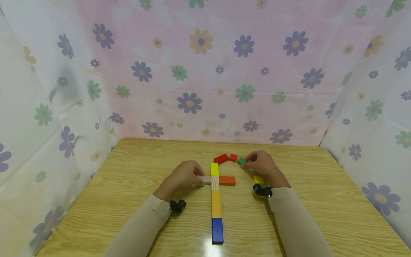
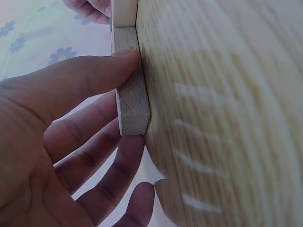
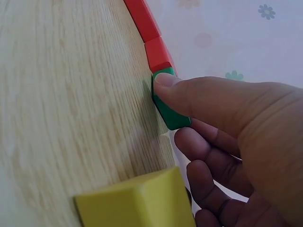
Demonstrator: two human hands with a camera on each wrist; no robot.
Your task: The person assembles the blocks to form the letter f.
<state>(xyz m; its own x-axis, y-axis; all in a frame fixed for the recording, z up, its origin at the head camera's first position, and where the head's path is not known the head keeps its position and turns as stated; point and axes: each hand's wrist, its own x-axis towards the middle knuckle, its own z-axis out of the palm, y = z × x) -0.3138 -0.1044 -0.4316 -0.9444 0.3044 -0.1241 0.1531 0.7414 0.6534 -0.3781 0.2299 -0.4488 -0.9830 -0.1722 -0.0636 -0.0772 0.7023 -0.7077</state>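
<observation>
Between the thumb and fingers of my left hand is a pale wooden block, the left arm of a cross of blocks. A second plain block forms the cross's centre, with a yellow block beyond it and an orange-red block on its right. Toward me run an amber block and a blue block. Farther right, my right hand pinches a green block beside a small red block. A longer red block continues that curved row leftward.
Near my right wrist lies a separate yellow block. A dark wrist camera sits low by the right sleeve, another by the left. Flower-patterned cloth stands behind and beside the wooden table.
</observation>
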